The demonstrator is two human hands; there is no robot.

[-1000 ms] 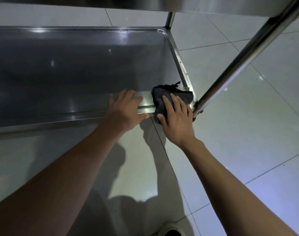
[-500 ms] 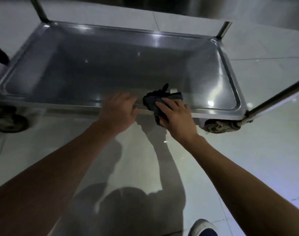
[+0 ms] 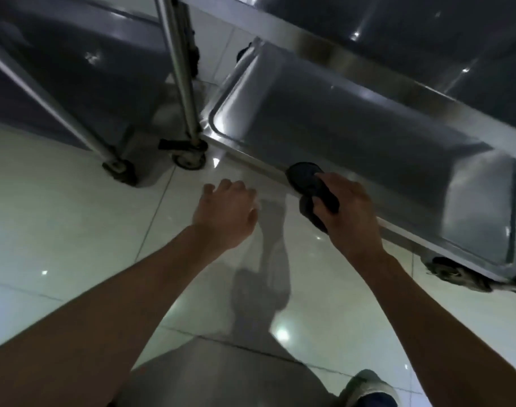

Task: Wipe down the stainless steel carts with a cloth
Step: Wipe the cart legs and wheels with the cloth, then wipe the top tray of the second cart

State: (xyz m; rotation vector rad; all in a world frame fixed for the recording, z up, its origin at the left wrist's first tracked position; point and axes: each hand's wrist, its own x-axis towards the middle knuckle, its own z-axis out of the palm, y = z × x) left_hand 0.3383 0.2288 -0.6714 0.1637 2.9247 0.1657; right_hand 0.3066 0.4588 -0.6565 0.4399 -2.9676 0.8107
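The right hand (image 3: 350, 212) clamps the dark bunched cloth (image 3: 306, 179) on the near rim of the stainless steel cart's bottom shelf (image 3: 353, 136), mid-wipe, while the left hand (image 3: 226, 212) hovers loose and empty; next, probably, sweep along the rim.

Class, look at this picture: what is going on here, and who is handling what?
A person is wiping a stainless steel cart. The right hand grips a dark cloth at the front rim of the cart's bottom shelf. The left hand hangs loosely above the tiled floor, holding nothing. A second cart stands to the left.
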